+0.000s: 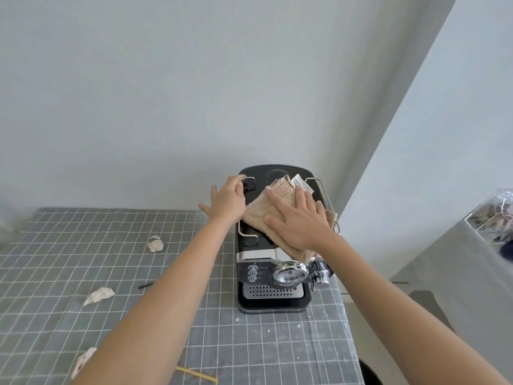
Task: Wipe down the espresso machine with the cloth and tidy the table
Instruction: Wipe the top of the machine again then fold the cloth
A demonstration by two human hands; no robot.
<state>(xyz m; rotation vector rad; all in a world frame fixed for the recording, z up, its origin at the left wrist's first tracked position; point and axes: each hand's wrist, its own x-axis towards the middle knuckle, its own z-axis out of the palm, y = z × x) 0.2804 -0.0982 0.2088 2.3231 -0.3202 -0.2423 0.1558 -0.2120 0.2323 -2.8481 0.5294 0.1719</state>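
Observation:
A black and chrome espresso machine (273,284) stands at the table's right side, against the wall. A beige cloth (259,211) lies spread on its top. My right hand (298,222) presses flat on the cloth, fingers apart. My left hand (226,200) rests on the machine's top left edge, fingertips at the wire rail (248,179). Three crumpled tissues lie on the grey checked tablecloth (263,343): one tissue (155,243) in the middle, another tissue (98,295) to the left, a third tissue (83,362) near the front.
A thin dark stick (145,285) lies left of my left forearm. A yellow stick (197,374) lies at the front edge. A second grey-covered surface (455,273) with a clear box (494,215) stands to the right, across a gap.

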